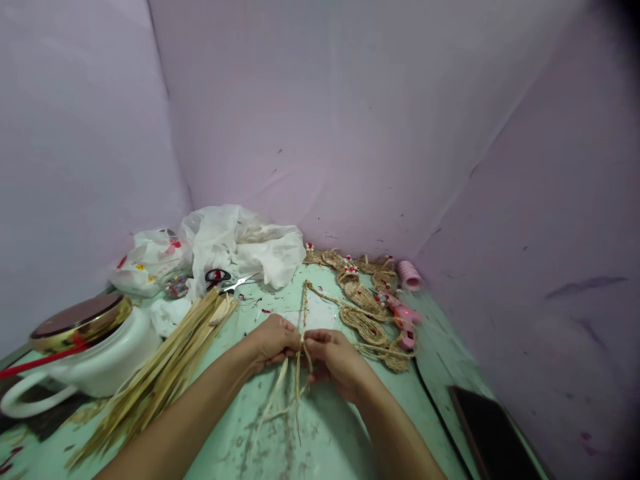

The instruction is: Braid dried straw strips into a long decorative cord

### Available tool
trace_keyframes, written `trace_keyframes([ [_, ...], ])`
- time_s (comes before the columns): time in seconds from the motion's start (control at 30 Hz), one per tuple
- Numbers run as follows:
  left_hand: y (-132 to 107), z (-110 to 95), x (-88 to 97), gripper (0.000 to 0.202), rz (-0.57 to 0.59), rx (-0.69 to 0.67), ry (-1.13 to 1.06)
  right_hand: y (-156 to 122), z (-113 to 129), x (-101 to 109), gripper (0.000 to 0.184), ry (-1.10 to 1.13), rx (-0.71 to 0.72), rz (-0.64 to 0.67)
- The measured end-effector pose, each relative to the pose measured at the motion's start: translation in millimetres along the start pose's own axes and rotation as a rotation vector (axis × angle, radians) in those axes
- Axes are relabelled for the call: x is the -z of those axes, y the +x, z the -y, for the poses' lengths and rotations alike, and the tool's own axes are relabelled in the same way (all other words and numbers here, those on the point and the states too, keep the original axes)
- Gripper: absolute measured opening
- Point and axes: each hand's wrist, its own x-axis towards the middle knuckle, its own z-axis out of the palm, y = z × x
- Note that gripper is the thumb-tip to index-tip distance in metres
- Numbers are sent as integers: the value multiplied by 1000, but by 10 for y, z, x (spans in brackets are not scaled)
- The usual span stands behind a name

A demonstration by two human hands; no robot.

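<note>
My left hand (270, 341) and my right hand (334, 357) meet over the pale green table (320, 440), both pinched on a braid of straw strands (303, 313). The braided part runs away from my fingers toward the back of the table. Loose straw ends (293, 393) hang down from my fingers toward me. The fingers of both hands are closed round the strands at the same spot.
A bundle of straw strips (165, 370) lies at left beside a white lidded pot (85, 357). Scissors (225, 280) and white plastic bags (235, 243) sit behind. Coiled braid pieces (365, 310), a pink glue gun (403, 317), a pink spool (410, 275) and a dark slab (493, 433) lie at right.
</note>
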Motion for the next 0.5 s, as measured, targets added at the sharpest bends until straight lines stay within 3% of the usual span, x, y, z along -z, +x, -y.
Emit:
trace_keyframes([
  [0.07,17,13,6,8,3,7,17,59,-49,-28,8,-23,9,67],
  [0.27,31,-3,54,6,59,-15,205,227,-192,13,14,-207,56,-56],
  [0.4,-32,-77,72,8,-84,17,519,215,-189,2,10,-188,67,-92],
  [0.5,-144,-143,-17,10,-220,46,773,188,-174,-24,10,-112,57,-86],
])
